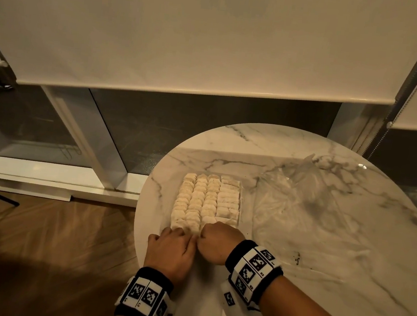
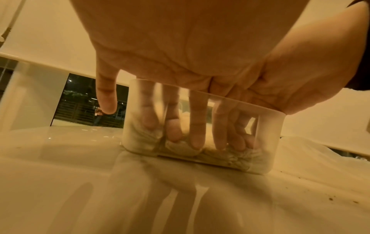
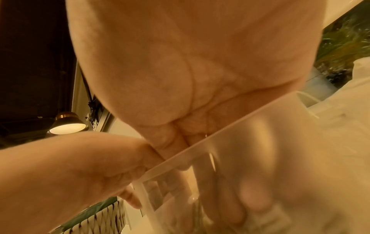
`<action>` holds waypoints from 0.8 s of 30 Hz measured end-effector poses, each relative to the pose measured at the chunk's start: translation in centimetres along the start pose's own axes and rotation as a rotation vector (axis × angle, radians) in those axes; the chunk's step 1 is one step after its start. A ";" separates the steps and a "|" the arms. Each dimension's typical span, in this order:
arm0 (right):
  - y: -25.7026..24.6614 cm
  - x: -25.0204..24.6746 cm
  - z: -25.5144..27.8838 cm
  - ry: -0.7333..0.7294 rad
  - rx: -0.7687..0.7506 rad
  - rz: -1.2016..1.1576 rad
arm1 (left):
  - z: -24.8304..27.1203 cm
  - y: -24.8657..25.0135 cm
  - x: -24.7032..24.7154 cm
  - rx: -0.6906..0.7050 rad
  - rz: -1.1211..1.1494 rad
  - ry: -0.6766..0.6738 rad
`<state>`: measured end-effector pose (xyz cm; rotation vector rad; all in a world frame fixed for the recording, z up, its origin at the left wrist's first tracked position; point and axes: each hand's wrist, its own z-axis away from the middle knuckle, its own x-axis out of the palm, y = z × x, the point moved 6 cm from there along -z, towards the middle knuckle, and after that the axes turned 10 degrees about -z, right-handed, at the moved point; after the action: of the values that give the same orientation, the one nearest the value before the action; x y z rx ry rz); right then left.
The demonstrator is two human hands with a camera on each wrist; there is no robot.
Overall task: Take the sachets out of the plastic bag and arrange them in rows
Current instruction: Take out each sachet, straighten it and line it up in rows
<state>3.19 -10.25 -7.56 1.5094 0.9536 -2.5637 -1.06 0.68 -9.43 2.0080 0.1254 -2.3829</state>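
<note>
Pale sachets (image 1: 207,199) lie in several tidy rows inside a clear plastic box (image 1: 241,194) on the round marble table (image 1: 333,261). Both hands meet at the box's near end. My left hand (image 1: 181,231) dips its straight fingers (image 2: 197,126) into the box, tips pressing on the nearest sachets (image 2: 180,148), with its little finger outside the wall (image 2: 268,142). My right hand (image 1: 214,229) reaches over the rim (image 3: 200,152) beside it, fingers (image 3: 216,197) pointing down inside, blurred through the wall. The clear plastic bag (image 1: 306,194) lies crumpled and flat to the right.
The table's left edge (image 1: 141,228) runs close beside my left hand, with wooden floor (image 1: 51,244) below. Dark crumbs (image 1: 297,257) dot the marble near my right wrist. A window with a lowered blind (image 1: 189,40) stands behind the table. A woven basket (image 3: 100,218) sits low down.
</note>
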 end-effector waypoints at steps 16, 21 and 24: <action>-0.5 -0.3 0.5 0.001 0.016 0.043 | 0.4 -0.1 -0.3 -0.010 0.003 -0.001; -0.5 -0.2 0.4 -0.008 0.040 0.053 | 0.7 0.4 -0.9 0.017 -0.093 0.034; -0.5 -0.2 0.2 -0.019 0.059 0.054 | 0.5 0.3 -0.5 -0.003 -0.081 -0.009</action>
<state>2.97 -10.01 -7.12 1.5001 0.8301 -2.5856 -1.47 0.37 -8.82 2.0289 0.2143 -2.4367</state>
